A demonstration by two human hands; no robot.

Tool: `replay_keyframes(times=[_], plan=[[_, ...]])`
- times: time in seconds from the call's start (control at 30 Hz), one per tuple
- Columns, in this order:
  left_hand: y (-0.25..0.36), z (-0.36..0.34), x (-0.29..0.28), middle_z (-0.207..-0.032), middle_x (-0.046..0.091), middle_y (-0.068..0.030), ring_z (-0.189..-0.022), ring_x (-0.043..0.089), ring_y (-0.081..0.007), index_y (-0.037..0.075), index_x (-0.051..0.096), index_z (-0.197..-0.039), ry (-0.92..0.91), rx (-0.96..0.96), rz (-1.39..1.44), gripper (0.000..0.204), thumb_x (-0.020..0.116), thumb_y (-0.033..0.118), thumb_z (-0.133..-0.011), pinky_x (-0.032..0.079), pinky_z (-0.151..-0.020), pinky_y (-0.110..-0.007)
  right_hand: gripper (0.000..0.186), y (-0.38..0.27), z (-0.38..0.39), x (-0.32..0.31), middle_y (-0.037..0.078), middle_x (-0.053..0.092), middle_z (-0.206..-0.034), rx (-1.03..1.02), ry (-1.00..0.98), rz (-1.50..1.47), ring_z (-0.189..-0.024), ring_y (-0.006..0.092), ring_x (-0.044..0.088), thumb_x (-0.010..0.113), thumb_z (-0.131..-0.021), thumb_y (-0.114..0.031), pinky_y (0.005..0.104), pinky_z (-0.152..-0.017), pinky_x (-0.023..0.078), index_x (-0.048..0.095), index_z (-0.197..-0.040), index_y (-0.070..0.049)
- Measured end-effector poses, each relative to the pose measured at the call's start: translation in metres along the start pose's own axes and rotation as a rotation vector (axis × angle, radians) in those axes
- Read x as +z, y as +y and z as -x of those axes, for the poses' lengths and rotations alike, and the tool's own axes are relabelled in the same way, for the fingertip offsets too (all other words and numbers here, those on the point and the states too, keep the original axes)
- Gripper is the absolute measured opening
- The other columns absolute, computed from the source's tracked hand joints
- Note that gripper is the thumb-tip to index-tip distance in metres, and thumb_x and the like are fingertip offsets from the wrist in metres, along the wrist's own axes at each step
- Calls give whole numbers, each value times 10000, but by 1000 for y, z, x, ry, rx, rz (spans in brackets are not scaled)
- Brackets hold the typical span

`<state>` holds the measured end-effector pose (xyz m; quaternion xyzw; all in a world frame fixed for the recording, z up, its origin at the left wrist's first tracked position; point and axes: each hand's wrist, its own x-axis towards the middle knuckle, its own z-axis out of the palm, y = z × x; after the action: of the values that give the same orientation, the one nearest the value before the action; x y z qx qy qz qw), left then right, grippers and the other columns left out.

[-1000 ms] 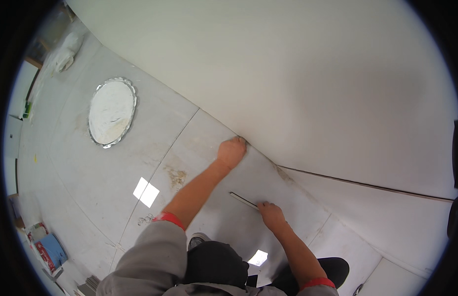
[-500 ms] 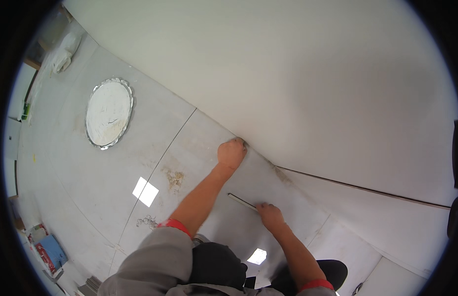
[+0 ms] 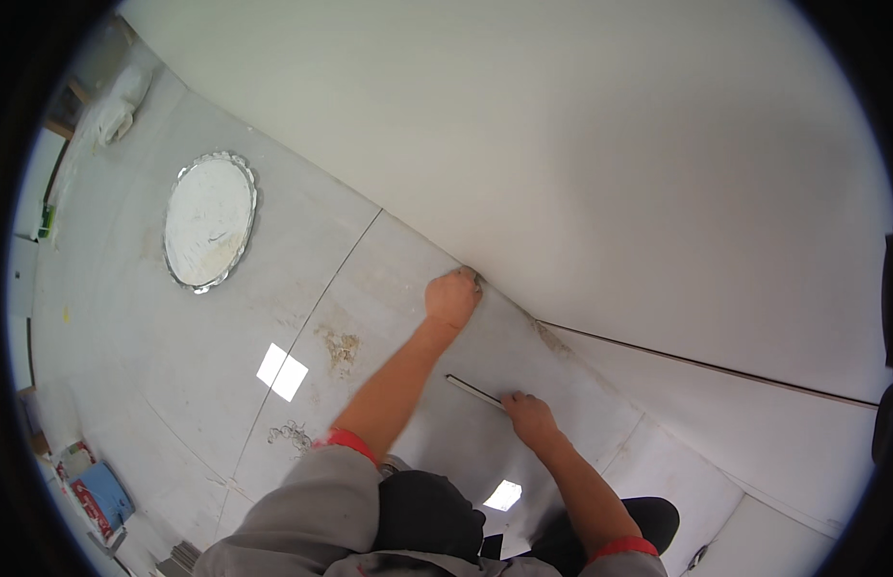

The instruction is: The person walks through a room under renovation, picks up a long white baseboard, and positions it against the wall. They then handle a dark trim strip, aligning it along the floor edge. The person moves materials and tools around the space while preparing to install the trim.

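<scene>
My left hand (image 3: 452,297) is closed at the foot of the pale wall (image 3: 600,192), its fingertips pressed into the joint where wall meets floor. A small greyish bit shows at the fingers, too little to name. Lower and to the right, my right hand (image 3: 531,419) is closed on one end of a thin pale stick (image 3: 473,389) with a dark edge. The stick points toward the upper left, low over or against the grey tiled floor (image 3: 408,288); I cannot tell which.
An oval silver-rimmed tray (image 3: 211,223) with a whitish face lies to the left. Crumbly brown debris (image 3: 341,352) and a tangled dark squiggle (image 3: 290,436) mark the floor near my left forearm. A blue and red box (image 3: 102,492) stands at the lower left. A dark gap (image 3: 696,363) crosses the wall.
Both hands stay almost where they were. The stick and my right hand have shifted very slightly to the right; the view has moved a little.
</scene>
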<state>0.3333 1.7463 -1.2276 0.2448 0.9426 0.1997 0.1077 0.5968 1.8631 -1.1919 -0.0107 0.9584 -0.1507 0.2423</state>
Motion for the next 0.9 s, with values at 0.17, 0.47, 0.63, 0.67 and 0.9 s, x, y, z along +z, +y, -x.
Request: replay_keyframes(times=[0.17,0.47,0.63,0.67,0.9], plan=[[-47,-23,-36,-825,661,-109,-705,668,-285,62,631,-902,-98,497,-176,209,674,238,-798,542,-610,-398,186,2,0,-1,136,610,-925,-25,15,2,-816,324,637,549,-838,-76,436,-701,540,580,-1021,-76],[-7,2,-2,-804,668,-126,-708,666,-303,68,620,-860,30,125,1,193,659,250,-811,544,-616,-420,181,-1,3,-3,129,611,-942,11,-34,3,-841,321,637,552,-845,-78,435,-722,543,577,-1024,-81],[-91,-29,-47,-850,656,-129,-713,653,-303,65,619,-866,-167,550,-271,230,632,293,-838,528,-607,-445,197,-2,-3,1,126,605,-945,-37,8,11,-839,316,634,561,-828,-51,433,-715,544,573,-1022,-85],[-98,-10,-45,-849,653,-129,-717,653,-303,64,619,-867,-172,440,-229,235,625,298,-843,528,-609,-446,195,-4,3,5,125,604,-944,-25,-19,1,-839,316,633,560,-827,-50,433,-715,543,571,-1019,-85],[-132,146,-71,-804,633,-135,-716,637,-341,62,601,-872,15,86,33,190,692,195,-770,519,-606,-448,162,-2,5,0,128,596,-941,-1,10,-9,-843,320,628,549,-831,-61,431,-721,537,561,-992,-78]])
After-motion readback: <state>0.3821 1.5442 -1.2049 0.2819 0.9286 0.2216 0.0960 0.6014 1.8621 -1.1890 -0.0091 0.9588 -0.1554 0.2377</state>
